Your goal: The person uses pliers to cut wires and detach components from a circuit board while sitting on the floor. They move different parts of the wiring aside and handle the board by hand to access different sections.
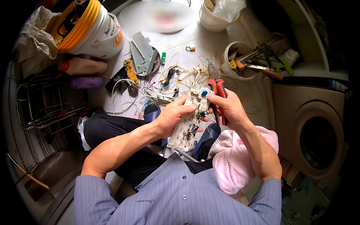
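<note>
Circuit board (180, 131), pale with small dark components, held tilted over the lap, between both hands; left hand (171, 117) gripping its left edge, thumb on the component side; right hand (229, 108) gripping near the upper right corner, thumb close to a round blue component (204, 93); fingertips poke out along the board's right edge, can't tell which hand's; pliers (221, 90) with red-and-black handles lie against the right hand's fingers, can't tell how firmly held.

Beyond the board, tangle of thin wires (179, 79) spread on pale floor; brass-coloured padlock (192, 48) farther up; small green strip (163, 58) just right of a coiled spring (152, 62) and grey metal plate (139, 50); dark blue slippers (205, 139) on the feet, below the wires; pink towel (234, 161) under the right forearm.

Left side: white bucket (98, 41) with yellow rim, purple bottle (88, 82), metal wire rack (33, 108); right side: tool bucket (226, 67) with tools sticking out, front-loading machine (288, 108) with round dark door.
</note>
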A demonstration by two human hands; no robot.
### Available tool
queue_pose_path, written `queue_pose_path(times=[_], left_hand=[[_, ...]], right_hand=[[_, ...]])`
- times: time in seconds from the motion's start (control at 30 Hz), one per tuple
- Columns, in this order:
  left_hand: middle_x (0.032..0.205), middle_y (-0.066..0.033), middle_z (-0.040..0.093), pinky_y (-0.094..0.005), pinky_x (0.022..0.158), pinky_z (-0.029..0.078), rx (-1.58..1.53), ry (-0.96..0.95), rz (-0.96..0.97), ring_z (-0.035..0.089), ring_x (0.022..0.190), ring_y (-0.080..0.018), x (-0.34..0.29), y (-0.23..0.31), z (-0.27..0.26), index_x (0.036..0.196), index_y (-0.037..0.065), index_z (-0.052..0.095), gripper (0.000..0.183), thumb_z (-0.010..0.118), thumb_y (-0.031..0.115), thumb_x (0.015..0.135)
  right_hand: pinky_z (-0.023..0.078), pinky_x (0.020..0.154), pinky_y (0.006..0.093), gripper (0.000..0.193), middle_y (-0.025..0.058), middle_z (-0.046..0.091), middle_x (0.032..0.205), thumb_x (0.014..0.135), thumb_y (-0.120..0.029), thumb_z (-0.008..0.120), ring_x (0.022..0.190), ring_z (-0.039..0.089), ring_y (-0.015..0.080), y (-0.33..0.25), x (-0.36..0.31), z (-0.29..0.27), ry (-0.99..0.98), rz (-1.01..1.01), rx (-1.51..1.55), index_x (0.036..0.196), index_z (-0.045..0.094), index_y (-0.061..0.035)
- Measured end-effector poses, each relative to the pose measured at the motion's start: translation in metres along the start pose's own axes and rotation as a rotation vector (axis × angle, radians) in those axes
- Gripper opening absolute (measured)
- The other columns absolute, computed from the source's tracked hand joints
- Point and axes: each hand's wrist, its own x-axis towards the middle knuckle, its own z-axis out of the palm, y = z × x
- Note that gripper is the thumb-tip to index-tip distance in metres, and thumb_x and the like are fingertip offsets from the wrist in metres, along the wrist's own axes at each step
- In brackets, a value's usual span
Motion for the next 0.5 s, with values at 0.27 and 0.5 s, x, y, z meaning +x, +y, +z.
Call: queue_pose_path(times=[0.27,0.5], left_hand=[[0.123,-0.0122,0.064,-0.0382,0.076,0.061,0.099,0.211,0.115,0.068,0.097,-0.0222,0.0,0.006,-0.005,0.142,0.007,0.043,0.04,0.047,0.014,0.103],[0.113,-0.0054,0.066,-0.0307,0.073,0.055,0.321,0.308,0.196,0.064,0.092,-0.0141,0.006,0.002,-0.025,0.14,0.009,0.047,0.039,0.05,0.012,0.102]], right_hand=[[0.051,0.067,0.0262,0.023,0.0062,0.069,0.089,0.099,-0.014,0.057,0.074,0.062,0.011,-0.01,-0.011,-0.009,0.091,-0.218,-0.463,0.114,0.059,0.0029],[0.052,0.071,0.0294,0.026,0.0094,0.071,0.096,0.099,-0.017,0.058,0.076,0.067,0.0144,-0.013,-0.031,0.003,-0.263,0.107,-0.252,0.116,0.059,0.0016]])
